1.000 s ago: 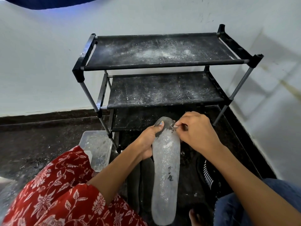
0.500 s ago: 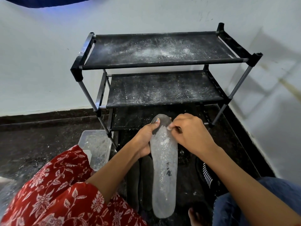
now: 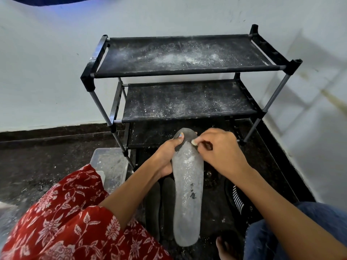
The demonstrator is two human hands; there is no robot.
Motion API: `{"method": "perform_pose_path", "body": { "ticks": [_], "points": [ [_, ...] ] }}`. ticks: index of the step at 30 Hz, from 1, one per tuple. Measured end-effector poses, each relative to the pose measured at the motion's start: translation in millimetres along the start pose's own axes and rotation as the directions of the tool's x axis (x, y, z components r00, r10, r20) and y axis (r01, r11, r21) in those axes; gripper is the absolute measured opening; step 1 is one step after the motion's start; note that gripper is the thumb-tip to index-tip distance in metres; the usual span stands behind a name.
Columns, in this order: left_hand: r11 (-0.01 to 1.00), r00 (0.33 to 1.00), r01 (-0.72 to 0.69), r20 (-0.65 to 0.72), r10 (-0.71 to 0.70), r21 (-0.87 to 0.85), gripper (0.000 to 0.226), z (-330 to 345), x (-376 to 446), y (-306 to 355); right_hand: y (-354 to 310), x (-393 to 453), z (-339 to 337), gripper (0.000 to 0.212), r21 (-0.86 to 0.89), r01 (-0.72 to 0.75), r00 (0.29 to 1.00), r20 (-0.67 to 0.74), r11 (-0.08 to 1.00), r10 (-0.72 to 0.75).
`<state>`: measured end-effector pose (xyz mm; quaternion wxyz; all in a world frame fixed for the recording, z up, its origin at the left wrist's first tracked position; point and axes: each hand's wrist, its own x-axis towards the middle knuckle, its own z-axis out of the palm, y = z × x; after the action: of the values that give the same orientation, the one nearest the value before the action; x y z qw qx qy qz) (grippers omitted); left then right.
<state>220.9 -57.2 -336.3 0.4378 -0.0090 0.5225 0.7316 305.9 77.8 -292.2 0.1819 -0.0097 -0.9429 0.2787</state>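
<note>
Barely anything has shifted in the last second: both hands stay at the toe end of the long grey insole (image 3: 187, 194). The left hand (image 3: 165, 156) keeps a closed grip on the insole's left edge, thumb curled over the dark, bared toe patch. The right hand (image 3: 221, 152) pinches the toe's right rim; what sits between its fingertips is too small to tell. Flat and powder-flecked, the insole is held lengthwise above two dark insoles (image 3: 159, 203) on the floor, before a dusty black fabric-and-tube shoe rack (image 3: 187, 70).
</note>
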Motion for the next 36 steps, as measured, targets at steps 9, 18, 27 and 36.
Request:
{"method": "perform_pose_path", "body": {
  "ticks": [9, 18, 27, 36],
  "points": [
    [0.997, 0.999, -0.035, 0.013, 0.036, -0.062, 0.038, -2, -1, 3, 2, -5, 6, 0.008, -0.082, -0.071, 0.987, 0.138, 0.994, 0.081],
    [1.000, 0.998, 0.008, 0.057, -0.009, 0.010, 0.037, 1, 1, -3, -6, 1, 8, 0.018, 0.014, 0.044, 0.997, -0.065, 0.999, -0.043],
    [0.999, 0.998, -0.001, 0.056, 0.003, -0.043, 0.046, -1, 1, -5, -9, -9, 18, 0.013, -0.008, 0.050, 0.992, 0.112, 0.999, -0.049],
    [0.998, 0.992, 0.001, 0.128, 0.007, -0.063, 0.044, 2, 1, -8, -12, -5, 20, 0.017, 0.067, 0.040, 0.998, -0.048, 0.997, -0.036]
  ]
}}
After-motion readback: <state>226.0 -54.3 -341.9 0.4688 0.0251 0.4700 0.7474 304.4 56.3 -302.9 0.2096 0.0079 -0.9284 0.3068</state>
